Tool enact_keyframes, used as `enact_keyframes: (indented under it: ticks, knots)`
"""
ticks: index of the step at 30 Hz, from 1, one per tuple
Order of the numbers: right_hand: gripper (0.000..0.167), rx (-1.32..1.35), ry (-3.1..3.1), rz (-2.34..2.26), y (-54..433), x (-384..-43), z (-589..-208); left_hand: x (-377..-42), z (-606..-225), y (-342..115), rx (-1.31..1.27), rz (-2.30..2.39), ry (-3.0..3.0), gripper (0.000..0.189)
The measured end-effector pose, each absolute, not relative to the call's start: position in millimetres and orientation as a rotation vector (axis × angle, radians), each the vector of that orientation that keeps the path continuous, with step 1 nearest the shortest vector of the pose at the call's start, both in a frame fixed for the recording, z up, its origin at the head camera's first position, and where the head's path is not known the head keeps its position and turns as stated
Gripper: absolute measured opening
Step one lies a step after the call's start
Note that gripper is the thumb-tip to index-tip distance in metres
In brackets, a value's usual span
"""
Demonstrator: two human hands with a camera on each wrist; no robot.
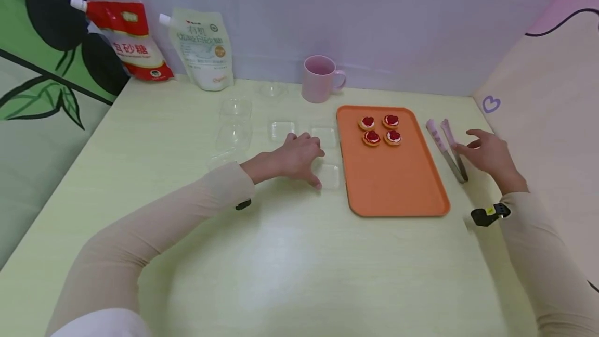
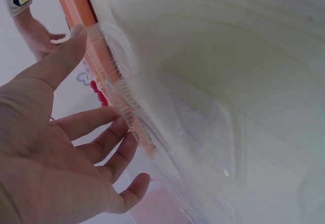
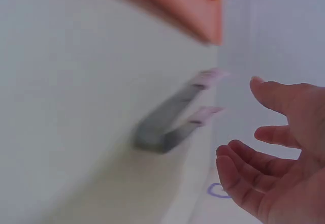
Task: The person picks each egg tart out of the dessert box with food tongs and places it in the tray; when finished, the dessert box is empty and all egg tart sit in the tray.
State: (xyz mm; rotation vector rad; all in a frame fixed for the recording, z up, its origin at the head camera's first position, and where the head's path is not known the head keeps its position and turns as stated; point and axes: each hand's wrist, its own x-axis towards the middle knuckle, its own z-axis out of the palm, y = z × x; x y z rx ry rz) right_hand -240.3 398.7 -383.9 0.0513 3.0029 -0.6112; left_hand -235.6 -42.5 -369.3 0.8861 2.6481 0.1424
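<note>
My left hand (image 1: 299, 157) is lowered over clear square plastic containers, thumb and fingers spread apart. In the left wrist view its fingertips (image 2: 112, 113) come right at the ribbed rim of a clear plastic container (image 2: 203, 127). Beside the orange tray in the head view is a clear container (image 1: 331, 177), close to the thumb. My right hand (image 1: 489, 157) hovers at the tongs (image 1: 456, 163), which have pink handles and metal arms. The right wrist view shows its fingers loosely bent and holding nothing, with the tongs (image 3: 152, 132) apart from them.
The orange tray (image 1: 393, 186) bears several small tarts (image 1: 371, 138) with red topping. Further clear containers (image 1: 282, 130) and plastic pieces (image 1: 234, 137) lie left. Along the back wall stand a pink mug (image 1: 317, 82), a green-white pouch (image 1: 206, 51) and a red-white pouch (image 1: 135, 46).
</note>
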Motion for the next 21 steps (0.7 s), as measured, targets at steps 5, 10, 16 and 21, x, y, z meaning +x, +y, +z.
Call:
enact_keyframes:
  ticks: [5, 10, 16, 21]
  knots:
    - [0.079, 0.088, 3.002, -0.762, 393.1, -246.7, -355.0, -235.2, -371.4, -43.5, 0.891, 0.118, 2.653, 0.081]
    - [0.077, 0.013, 2.991, -0.807, 376.4, -254.0, -339.8, -236.4, -371.1, -44.9, 0.881, 0.125, 2.66, 0.084]
    - [0.073, -0.091, 2.987, -0.842, 346.5, -263.3, -331.1, -240.5, -369.7, -51.3, 0.904, 0.233, 2.669, 0.089]
    - [0.069, -0.161, 3.026, -0.927, 318.0, -270.5, -322.1, -255.1, -359.9, -69.1, 0.891, 0.338, 2.823, 0.073]
